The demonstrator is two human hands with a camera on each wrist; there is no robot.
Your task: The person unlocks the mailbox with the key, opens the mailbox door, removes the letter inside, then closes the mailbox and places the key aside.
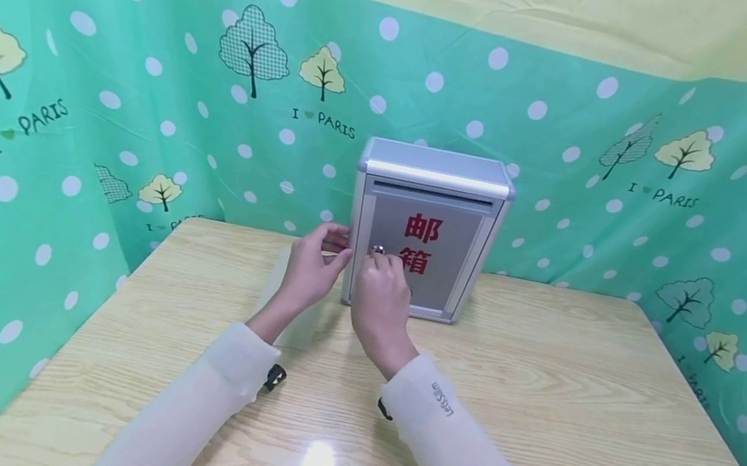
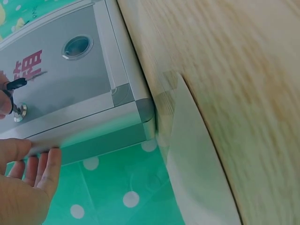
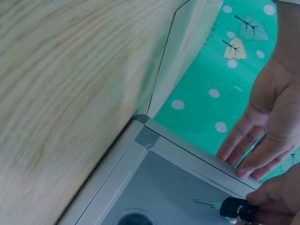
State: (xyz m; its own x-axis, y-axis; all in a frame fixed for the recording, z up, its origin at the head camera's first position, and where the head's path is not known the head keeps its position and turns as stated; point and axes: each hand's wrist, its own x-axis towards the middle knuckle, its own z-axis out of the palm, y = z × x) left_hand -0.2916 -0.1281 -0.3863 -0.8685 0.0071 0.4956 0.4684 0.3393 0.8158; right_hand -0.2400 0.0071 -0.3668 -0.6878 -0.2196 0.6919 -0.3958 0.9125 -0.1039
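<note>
A grey metal mailbox (image 1: pixel 380 284) with red characters stands upright at the back of the table, a slot near its top. My right hand (image 1: pixel 383 300) is at the lock (image 2: pixel 21 112) on the left side of its door and pinches a set of keys. One black-headed key (image 3: pixel 234 208) shows beside the fingers, its blade pointing away from the hand. My left hand (image 1: pixel 314 268) rests its fingertips (image 2: pixel 52 161) against the mailbox's left side, with the thumb near the front edge. The part of the keys inside the right hand is hidden.
A pale envelope-like sheet (image 1: pixel 298 329) lies on the wooden table (image 1: pixel 534 425), partly under my left forearm. Low on the mailbox door is a round window (image 2: pixel 77 47). Green dotted cloth (image 1: pixel 212 132) hangs behind and on both sides.
</note>
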